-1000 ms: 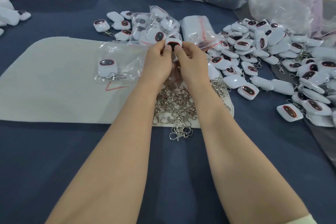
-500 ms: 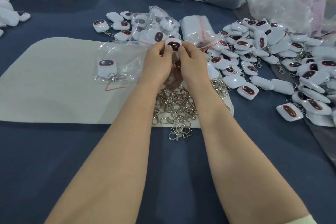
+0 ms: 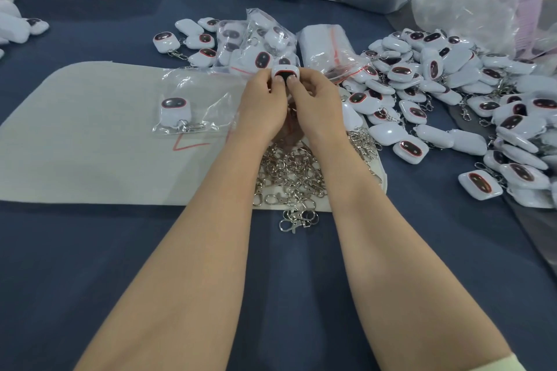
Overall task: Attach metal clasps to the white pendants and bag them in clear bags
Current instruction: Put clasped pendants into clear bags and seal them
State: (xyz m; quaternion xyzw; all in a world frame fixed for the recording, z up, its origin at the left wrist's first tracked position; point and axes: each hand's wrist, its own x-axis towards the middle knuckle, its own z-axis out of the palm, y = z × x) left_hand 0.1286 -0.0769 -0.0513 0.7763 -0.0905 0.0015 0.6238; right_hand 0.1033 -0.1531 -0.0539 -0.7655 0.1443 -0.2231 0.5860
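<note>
Clasps: loose silver heap point(image 3: 289, 175) on cream mat's point(image 3: 90, 144) near-right corner; a few spill onto the blue tabletop point(image 3: 90, 265).
L hand point(image 3: 262, 108): pinches held pendant point(image 3: 284, 71), thumb on its front, other fingers curled behind.
R hand point(image 3: 316, 108): same grip, thumbs side by side.
Look of held pendant: over mat's far-right part; white rounded body, glossy dark oval w/ red rim, lower part hidden by thumbs.
Bagged pendant point(image 3: 174, 111): mid-mat, in clear bag point(image 3: 208, 96), clasp at its bottom.
Loose pendants point(image 3: 437, 84): big heap toward tabletop's right edge.
Empty bags point(image 3: 325, 45): stack w/ red strip, just beyond hands.
</note>
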